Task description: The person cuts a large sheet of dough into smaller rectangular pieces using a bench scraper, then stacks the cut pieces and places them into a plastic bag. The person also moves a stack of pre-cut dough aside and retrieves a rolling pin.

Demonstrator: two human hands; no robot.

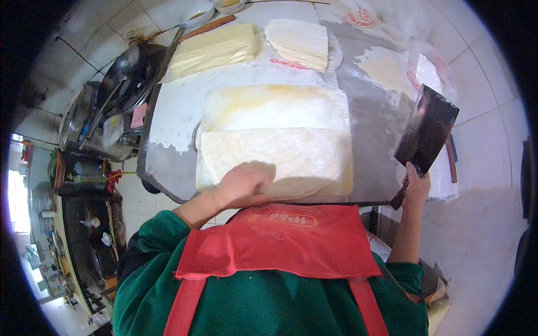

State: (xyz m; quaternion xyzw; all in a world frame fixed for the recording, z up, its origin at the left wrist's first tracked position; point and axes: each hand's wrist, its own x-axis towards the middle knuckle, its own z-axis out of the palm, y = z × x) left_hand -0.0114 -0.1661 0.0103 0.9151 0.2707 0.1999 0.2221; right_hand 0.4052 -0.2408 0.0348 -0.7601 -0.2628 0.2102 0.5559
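Note:
My right hand (417, 187) grips a broad, dark-bladed cleaver (428, 126) by its handle, with the blade raised at the table's right side. A stack of pale, thin dough sheets (273, 151) lies on a white cutting board (277, 103) directly before me, its top fold or edge running straight across. My left hand (248, 180) is at the near edge of that stack, fingers curled over it. Blur hides whether the fingers pinch the dough. Layers show along the near edge to the right of this hand.
A yellowish folded dough slab (216, 50) and a stack of cut wrappers (300, 42) lie at the back of the floured table (374, 168). A wooden rolling pin (208, 27) rests behind the slab. At left stands a black wok (122, 80). White tiled walls bound the right side.

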